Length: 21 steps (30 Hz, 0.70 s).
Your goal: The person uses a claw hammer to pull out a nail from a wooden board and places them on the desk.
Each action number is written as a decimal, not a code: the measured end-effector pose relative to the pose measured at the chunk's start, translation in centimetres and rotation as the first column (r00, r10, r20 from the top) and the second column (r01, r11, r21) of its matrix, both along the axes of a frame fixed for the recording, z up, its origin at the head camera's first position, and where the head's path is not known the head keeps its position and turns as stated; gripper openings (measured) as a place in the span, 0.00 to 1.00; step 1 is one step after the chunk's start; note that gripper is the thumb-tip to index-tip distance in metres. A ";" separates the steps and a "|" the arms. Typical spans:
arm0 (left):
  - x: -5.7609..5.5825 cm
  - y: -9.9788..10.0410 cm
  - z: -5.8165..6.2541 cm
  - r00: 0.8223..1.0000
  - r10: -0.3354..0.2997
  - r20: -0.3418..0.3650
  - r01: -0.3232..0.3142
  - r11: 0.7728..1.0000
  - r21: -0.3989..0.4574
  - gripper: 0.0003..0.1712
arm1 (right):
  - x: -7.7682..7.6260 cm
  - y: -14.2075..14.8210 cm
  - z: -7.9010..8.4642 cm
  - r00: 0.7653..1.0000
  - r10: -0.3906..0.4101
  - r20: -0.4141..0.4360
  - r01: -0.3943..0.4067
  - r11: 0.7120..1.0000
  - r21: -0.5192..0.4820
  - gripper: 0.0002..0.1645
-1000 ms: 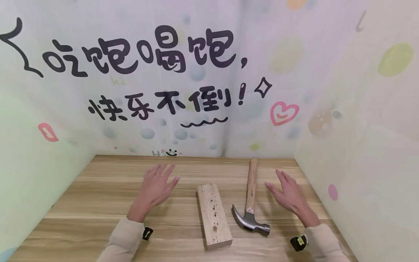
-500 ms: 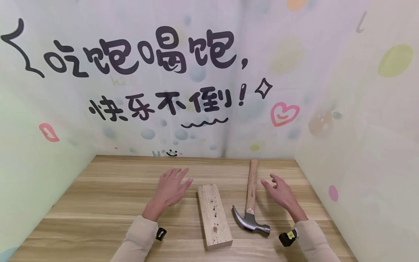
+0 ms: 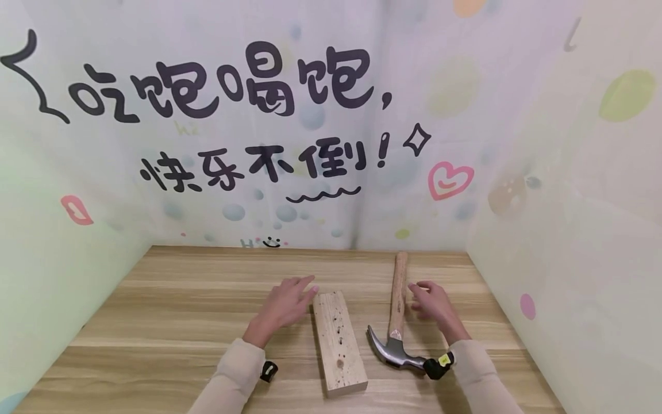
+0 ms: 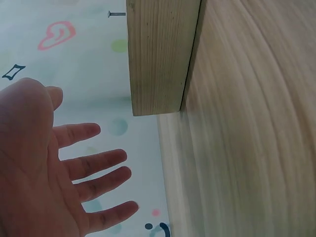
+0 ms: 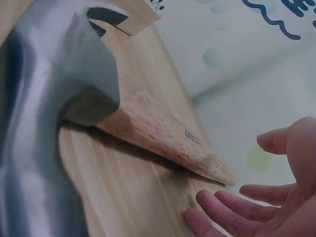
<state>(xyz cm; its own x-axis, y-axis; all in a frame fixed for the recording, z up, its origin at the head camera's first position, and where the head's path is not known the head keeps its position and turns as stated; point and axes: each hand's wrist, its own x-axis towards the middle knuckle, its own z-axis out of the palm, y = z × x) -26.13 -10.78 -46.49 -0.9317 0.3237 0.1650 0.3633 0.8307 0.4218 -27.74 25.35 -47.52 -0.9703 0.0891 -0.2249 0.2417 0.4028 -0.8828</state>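
Note:
A claw hammer point(image 3: 397, 305) lies on the table, its wooden handle toward the back wall and its steel head nearer me. My right hand point(image 3: 433, 302) hovers just right of the handle. In the right wrist view its fingers point(image 5: 237, 217) are relaxed and apart from the wood. Left of the hammer lies a wooden block point(image 3: 343, 356) with several nails in its top. One nail point(image 4: 117, 14) sticks out of the block in the left wrist view. My left hand point(image 3: 284, 305) is by the block's far left corner, fingers spread, holding nothing.
The wood-grain table point(image 3: 155, 322) meets a printed back wall point(image 3: 331, 224) behind the hammer. Side walls stand at left and right, the right wall point(image 3: 558, 276) being closer to the hammer. A black wrist device point(image 3: 436, 368) overlaps the hammer's face in the head view.
Both hands have moved inward: the left rightward toward the block, the right leftward toward the hammer's handle. The right fingers have bent a little. The block and hammer lie where they were.

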 end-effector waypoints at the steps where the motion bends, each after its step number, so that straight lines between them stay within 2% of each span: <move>1: 0.0 0.1 -0.1 1.000 0.000 0.011 0.000 1.000 0.006 0.29 | -0.1 -0.2 0.0 1.000 -0.012 0.013 0.012 1.000 -0.027 0.37; 7: -0.2 0.6 -0.4 0.998 -0.003 0.058 0.002 1.000 0.025 0.29 | -0.4 -0.7 -0.3 0.995 -0.061 0.075 0.071 0.989 -0.133 0.35; 12: -0.5 1.2 -0.8 0.999 -0.006 0.054 0.004 0.999 0.049 0.29 | -0.5 -1.2 -0.6 0.990 -0.103 0.092 0.118 0.978 -0.172 0.34; 17: -0.9 2.2 -1.2 0.997 -0.001 0.075 -0.006 0.995 0.096 0.29 | -0.7 -1.9 -1.2 0.987 -0.142 0.070 0.151 0.979 -0.135 0.34; 21: -1.2 3.1 -1.6 0.995 0.002 0.102 -0.015 0.992 0.127 0.28 | -0.8 -2.3 -1.5 0.987 -0.159 0.032 0.161 0.985 -0.058 0.32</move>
